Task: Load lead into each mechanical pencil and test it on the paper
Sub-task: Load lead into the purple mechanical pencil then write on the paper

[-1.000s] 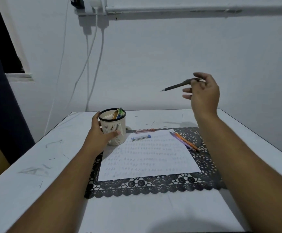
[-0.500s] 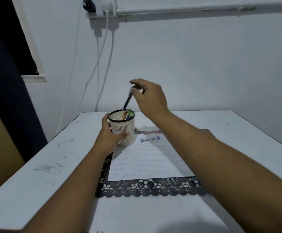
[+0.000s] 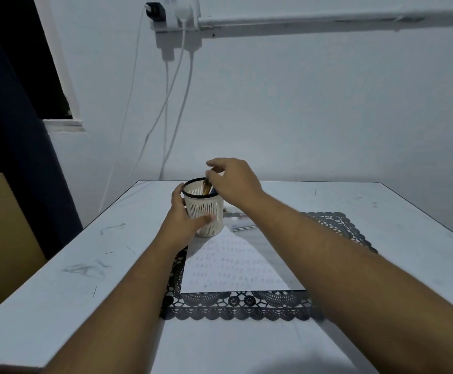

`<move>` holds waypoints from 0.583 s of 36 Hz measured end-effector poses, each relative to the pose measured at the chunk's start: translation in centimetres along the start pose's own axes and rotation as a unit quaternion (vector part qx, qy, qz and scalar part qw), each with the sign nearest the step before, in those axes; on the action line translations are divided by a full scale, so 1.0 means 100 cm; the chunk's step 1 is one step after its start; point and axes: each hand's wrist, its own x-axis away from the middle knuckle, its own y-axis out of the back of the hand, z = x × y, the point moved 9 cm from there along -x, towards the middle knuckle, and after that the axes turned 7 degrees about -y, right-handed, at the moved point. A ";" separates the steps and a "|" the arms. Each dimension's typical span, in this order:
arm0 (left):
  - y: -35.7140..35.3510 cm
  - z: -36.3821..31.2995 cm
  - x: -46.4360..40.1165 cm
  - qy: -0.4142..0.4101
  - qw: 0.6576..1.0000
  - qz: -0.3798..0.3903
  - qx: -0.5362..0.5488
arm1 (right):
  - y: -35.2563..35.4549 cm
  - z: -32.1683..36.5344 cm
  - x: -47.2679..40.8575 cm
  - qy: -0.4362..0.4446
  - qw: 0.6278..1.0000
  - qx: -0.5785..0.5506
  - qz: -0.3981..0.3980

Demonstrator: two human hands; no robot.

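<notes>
White perforated plastic pencil cup (image 3: 207, 215) with a black rim stays gripped by the left hand (image 3: 182, 224). The right hand (image 3: 235, 182) has dropped to its mouth; the dark mechanical pencil (image 3: 207, 184) now stands inside, whether it is still pinched I cannot tell.

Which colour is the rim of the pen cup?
Black, on a cream cup; head view.

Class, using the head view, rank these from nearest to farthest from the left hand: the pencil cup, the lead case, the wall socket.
1. Pencil cup: gripped by the left hand.
2. Lead case: right of the cup, on the mat.
3. Wall socket: high on the wall.
</notes>
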 end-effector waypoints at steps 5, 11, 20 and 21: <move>0.013 -0.016 0.001 -0.030 0.996 -0.039 -0.068 | 0.040 -0.023 0.021 0.029 0.992 -0.096 -0.078; 0.016 -0.122 0.040 -0.341 0.887 -0.189 -0.246 | 0.043 -0.078 0.060 -0.019 0.999 0.024 0.014; -0.113 -0.091 0.049 -0.253 0.856 0.097 -0.441 | -0.001 -0.129 0.104 -0.023 0.960 0.191 0.203; -0.114 -0.082 0.049 -0.242 0.860 0.108 -0.437 | -0.001 -0.128 0.104 -0.019 0.961 0.192 0.199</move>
